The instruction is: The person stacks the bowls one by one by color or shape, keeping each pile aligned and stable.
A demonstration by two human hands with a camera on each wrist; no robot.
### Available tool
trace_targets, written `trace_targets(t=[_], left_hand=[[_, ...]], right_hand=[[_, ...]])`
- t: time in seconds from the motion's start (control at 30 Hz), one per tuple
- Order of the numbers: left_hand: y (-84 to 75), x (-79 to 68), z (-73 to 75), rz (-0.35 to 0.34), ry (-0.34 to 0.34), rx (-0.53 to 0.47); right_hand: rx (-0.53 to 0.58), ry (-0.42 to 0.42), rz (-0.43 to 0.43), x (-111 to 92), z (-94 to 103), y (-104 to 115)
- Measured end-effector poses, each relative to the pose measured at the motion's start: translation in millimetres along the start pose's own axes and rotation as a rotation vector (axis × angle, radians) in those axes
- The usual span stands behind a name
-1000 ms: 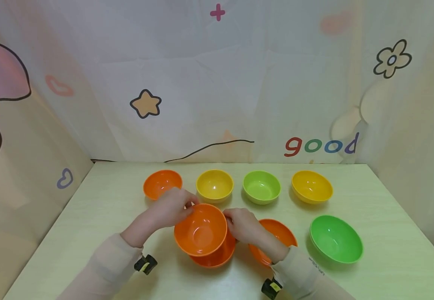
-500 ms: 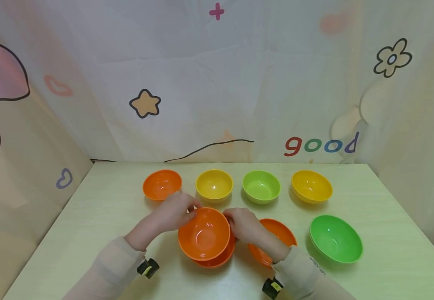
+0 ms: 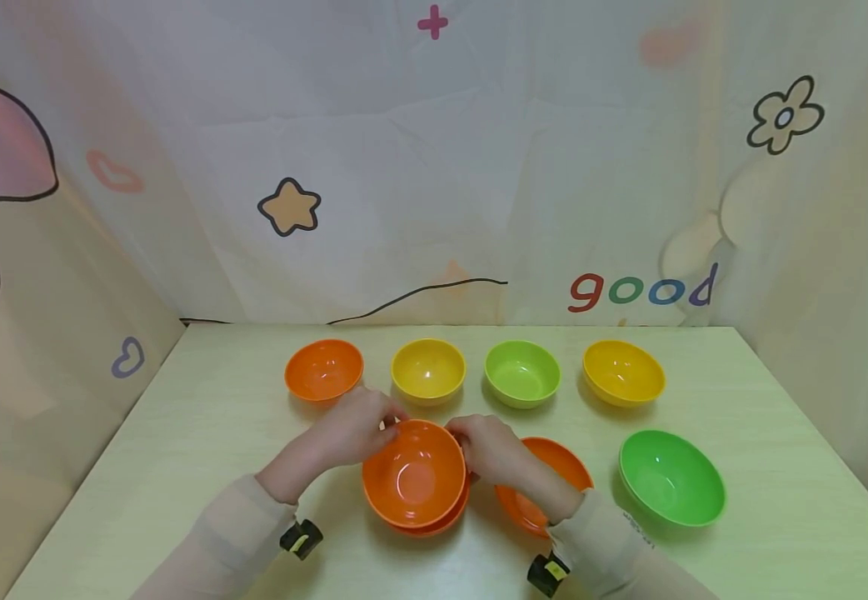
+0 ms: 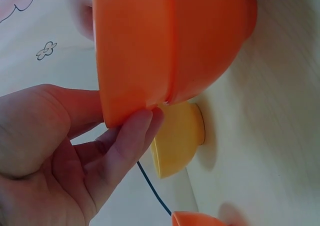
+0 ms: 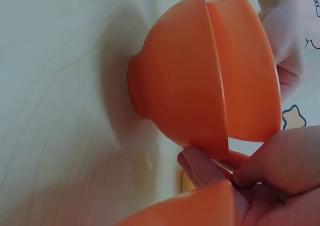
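Observation:
An orange bowl (image 3: pixel 413 479) sits tilted inside a second orange bowl (image 5: pixel 180 76), its base down in the lower one and its rim standing higher. My left hand (image 3: pixel 362 425) pinches the upper bowl's far-left rim between thumb and fingers. On the other side my right hand (image 3: pixel 488 450) holds the lower bowl's rim, fingertips against its outer wall in the right wrist view. The lower bowl's foot is on or close over the table. A third orange bowl (image 3: pixel 569 468) stands partly hidden behind my right wrist.
Along the back of the table (image 3: pixel 142 483) stand an orange bowl (image 3: pixel 324 372), a yellow bowl (image 3: pixel 428 372), a light green bowl (image 3: pixel 521 375) and a deeper yellow bowl (image 3: pixel 623 375). A larger green bowl (image 3: pixel 671 479) stands at the right. A printed curtain (image 3: pixel 404 167) hangs behind.
My left hand has moved the upper orange bowl slightly right and down, so it covers more of the lower bowl. The right hand has stayed nearly still.

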State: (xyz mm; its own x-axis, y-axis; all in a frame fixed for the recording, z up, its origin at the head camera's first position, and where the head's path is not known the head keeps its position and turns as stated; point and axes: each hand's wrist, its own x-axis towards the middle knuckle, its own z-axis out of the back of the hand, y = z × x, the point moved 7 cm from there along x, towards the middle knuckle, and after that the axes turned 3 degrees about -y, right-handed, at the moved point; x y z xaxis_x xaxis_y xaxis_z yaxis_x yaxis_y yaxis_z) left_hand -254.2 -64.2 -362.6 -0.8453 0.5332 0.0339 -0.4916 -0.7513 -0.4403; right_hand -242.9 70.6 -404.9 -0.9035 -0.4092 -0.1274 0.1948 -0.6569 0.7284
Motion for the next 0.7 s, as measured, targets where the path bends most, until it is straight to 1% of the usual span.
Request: trace_targets(t=[0.1,0.4,0.7], left_hand=[[0.2,1.0,-1.9,-0.006,-0.001,0.001],[0.1,2.6,-8.6,0.012,0.039,-0.034],[0.7,4.2,-11.7,0.010,0.033,-0.030]], right_hand=[[0.010,0.011,-0.017,0.2,0.2,-0.9],[0.026,0.016,-0.064,1.1,0.2,-3.7],[0.018,0.009,-0.046,1.8,0.4,-4.2]])
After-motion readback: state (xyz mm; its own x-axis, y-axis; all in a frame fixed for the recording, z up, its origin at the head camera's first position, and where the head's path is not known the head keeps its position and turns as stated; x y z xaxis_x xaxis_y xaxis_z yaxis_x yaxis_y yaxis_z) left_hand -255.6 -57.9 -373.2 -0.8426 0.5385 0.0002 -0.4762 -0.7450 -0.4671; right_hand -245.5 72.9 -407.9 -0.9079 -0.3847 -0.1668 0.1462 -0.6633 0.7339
